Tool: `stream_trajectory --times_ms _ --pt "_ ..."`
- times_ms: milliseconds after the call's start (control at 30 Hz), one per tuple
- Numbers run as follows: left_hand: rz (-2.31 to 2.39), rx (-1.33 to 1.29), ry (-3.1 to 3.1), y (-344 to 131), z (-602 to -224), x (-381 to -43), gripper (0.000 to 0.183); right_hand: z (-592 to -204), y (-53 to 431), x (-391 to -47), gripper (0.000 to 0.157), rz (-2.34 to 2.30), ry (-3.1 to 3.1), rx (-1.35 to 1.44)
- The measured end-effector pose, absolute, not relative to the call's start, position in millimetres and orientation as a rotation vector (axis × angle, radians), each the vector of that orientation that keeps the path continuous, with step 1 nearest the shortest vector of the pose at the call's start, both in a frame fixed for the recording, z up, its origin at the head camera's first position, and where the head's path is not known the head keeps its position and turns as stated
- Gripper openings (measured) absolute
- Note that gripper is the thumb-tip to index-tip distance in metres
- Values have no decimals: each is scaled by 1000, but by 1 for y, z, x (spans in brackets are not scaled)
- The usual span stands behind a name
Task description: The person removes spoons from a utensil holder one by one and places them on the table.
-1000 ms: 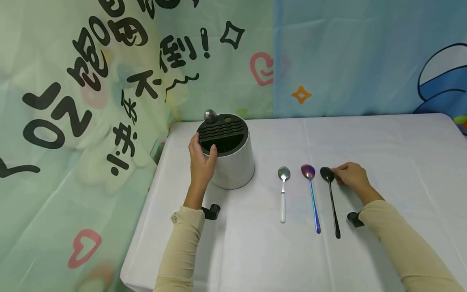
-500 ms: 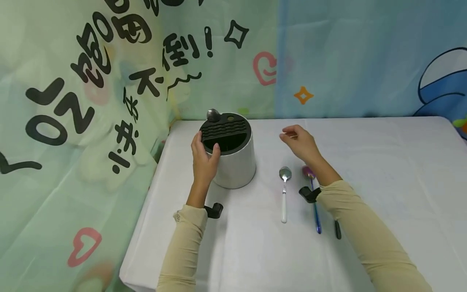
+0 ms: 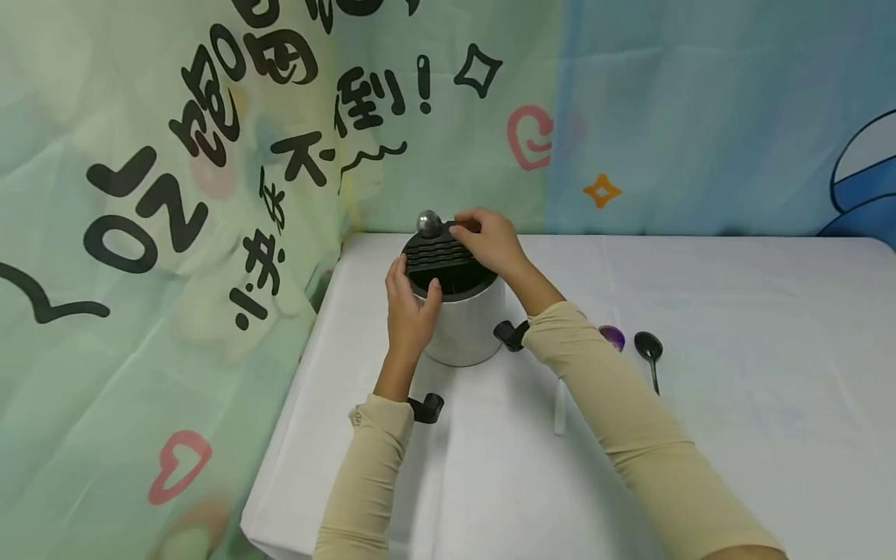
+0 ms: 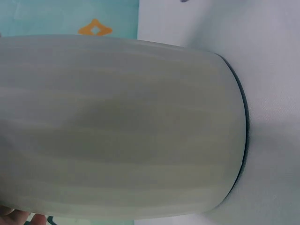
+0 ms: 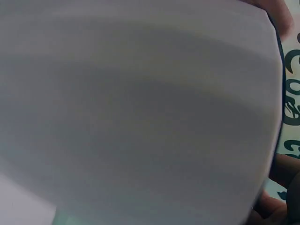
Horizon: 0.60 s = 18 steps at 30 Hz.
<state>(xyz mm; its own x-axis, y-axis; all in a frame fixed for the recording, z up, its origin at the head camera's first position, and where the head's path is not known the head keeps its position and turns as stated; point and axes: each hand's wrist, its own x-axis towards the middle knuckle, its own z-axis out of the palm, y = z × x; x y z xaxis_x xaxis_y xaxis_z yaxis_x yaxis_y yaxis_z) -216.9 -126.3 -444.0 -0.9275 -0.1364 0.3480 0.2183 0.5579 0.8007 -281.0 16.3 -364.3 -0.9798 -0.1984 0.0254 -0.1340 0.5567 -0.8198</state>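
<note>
A white cylindrical utensil holder (image 3: 462,334) with a black ridged lid (image 3: 437,253) stands at the back left of the table. My left hand (image 3: 411,319) grips its near left side, thumb at the front rim and fingers around the left. A rounded silver piece (image 3: 428,224) sticks up at the lid's back edge. My right hand (image 3: 493,239) is at the lid's back right, thumb and forefinger bent over the edge; I cannot tell whether they pinch anything. The holder's wall (image 4: 131,126) fills most of the left wrist view. In the right wrist view, fingers (image 5: 283,171) show by the rim.
Right of the holder lie a purple-headed spoon (image 3: 612,337), a black spoon (image 3: 649,346) and a spoon with a white handle (image 3: 560,408), partly hidden by my right sleeve. A printed cloth backdrop (image 3: 672,117) rises behind the table's back edge.
My right hand has left the black spoon, which stays on the table, and has moved left to the holder's lid. My left hand keeps its place on the holder.
</note>
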Motion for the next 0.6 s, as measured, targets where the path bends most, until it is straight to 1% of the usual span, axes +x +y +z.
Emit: stream_trajectory --times_ms 133,333,600 --pt "-1314 -55 -2430 -124 -445 -217 69 -367 3 -287 43 -1415 2698 -232" --pt "-1295 -48 -2437 -124 -445 -216 69 -368 -10 -288 47 -1262 2797 -219" --pt "-1298 -56 -2427 -126 -444 -217 68 -367 -19 -289 31 -1262 2840 -168"
